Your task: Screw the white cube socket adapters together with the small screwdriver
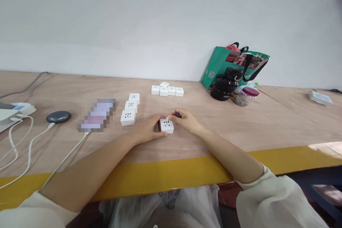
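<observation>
Tabletop lies open right of the hands; sockets obstruct the left.

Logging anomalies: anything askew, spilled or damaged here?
One white socket sits askew behind the back row of four, breaking their line; whether it rests on them is unclear. No spill or damage shows.
</observation>
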A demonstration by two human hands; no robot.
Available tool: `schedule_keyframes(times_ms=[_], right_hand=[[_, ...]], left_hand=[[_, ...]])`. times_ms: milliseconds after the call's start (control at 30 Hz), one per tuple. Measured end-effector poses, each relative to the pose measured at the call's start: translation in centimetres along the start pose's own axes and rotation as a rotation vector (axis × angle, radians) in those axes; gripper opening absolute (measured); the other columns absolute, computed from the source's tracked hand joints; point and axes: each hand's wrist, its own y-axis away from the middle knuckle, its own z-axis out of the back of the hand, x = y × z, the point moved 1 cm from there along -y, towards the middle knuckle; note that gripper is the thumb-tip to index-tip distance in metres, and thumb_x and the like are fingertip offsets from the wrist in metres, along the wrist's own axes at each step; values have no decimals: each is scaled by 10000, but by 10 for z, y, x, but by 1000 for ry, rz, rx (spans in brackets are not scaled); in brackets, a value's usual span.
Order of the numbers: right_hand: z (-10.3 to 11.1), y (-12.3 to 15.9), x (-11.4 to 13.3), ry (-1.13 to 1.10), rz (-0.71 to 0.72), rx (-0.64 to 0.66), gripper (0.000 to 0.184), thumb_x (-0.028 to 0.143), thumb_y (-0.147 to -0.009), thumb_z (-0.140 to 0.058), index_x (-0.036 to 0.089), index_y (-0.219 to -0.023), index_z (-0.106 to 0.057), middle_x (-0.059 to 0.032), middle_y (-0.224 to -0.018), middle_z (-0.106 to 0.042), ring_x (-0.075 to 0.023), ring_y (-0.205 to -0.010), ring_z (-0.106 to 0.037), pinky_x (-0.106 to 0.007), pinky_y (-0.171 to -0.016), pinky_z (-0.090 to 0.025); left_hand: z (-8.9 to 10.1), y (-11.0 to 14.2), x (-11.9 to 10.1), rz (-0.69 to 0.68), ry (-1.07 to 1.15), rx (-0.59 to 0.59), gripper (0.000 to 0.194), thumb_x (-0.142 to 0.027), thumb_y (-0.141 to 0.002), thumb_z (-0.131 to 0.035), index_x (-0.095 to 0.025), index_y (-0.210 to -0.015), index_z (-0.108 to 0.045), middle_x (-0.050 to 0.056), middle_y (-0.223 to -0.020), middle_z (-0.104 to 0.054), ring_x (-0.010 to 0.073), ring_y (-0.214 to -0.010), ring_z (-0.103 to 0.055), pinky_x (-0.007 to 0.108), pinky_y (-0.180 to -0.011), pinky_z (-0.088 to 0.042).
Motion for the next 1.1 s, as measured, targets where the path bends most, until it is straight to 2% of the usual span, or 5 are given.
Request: schedule_keyframes(times_ms=[367,667,800,967,1100], right_hand=[[-4,9,-1,369,283,60,79,219,-826,-504,200,-768,-554,-29,-821,-603,-152,-773,-566,-294,-731,-430],[1,10,4,337,331,158,69,220,-810,-541,210,-769,-596,-15,-804,-610,-136,-746,-555,-278,-716,-431],[12,9,9,133,217,-58,71,268,-798,-521,214,-766,-553,8,-739,-574,-119,-660,-510,-254,-625,-418],[21,4,6,-333,109,-338,224,360,-889,-360,225,-730,-443,27,-611,-550,-105,-526,-489,-236,-505,-391],[16,3,3,-382,60,-440,287,471,-890,-385,223,-752,-426,24,-607,-589,-77,-423,-414,-217,-410,-312]], left_hand=[[0,1,-3,-23,-13,1,616,-528,-759,-609,-286,-1295,-425,40,-1318,-511,273,-1187,-480,388,-941,-414],[-1,1,-8,-136,40,-21,547,-445,-792,-604,-259,-1271,-417,55,-1358,-451,252,-1198,-471,380,-965,-404],[-2,2,-9,-154,92,-44,391,-375,-818,-578,-260,-1172,-456,25,-1378,-432,223,-1185,-489,359,-969,-413],[-2,3,-14,-151,95,-23,230,-351,-823,-572,-251,-1019,-507,7,-1376,-438,212,-1191,-488,361,-983,-400],[-4,3,-18,-143,114,-3,237,-329,-808,-601,-245,-1010,-509,19,-1357,-451,213,-1187,-490,362,-988,-399]])
